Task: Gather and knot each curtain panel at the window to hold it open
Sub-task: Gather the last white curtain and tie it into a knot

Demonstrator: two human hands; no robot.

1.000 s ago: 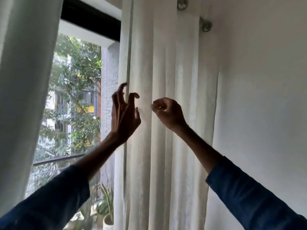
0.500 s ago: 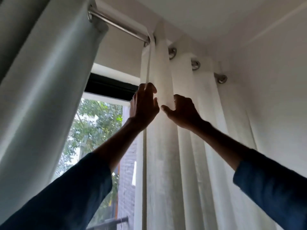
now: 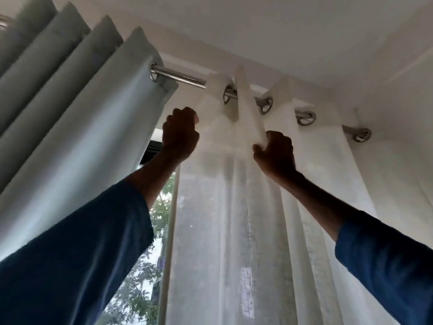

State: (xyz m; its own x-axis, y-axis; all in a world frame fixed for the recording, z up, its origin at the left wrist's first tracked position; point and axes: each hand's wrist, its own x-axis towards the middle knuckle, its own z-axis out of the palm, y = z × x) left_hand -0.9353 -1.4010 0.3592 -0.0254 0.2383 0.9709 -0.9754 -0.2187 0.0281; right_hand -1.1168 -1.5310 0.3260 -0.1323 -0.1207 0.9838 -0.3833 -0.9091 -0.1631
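A sheer white curtain panel (image 3: 253, 219) hangs by metal eyelets from a steel rod (image 3: 182, 77) just under the ceiling. My left hand (image 3: 180, 134) grips the panel's left edge a little below the rod, fingers curled into the cloth. To its right, my right hand (image 3: 275, 151) pinches a fold of the same panel, which is pulled taut up to an eyelet. A thicker pale green curtain panel (image 3: 77, 118) hangs in pleats on the left of the rod. Both arms wear blue sleeves and reach upward.
The window (image 3: 140, 266) shows between the two panels, with green trees outside and a dark frame at its top. A white wall (image 3: 403, 148) stands at the right and the white ceiling (image 3: 281, 31) is close above the rod.
The view has tilted up toward the rod. Both hands rose along the white panel; the left went from clawed fingers to a grip on the edge, and the right now pinches a fold.
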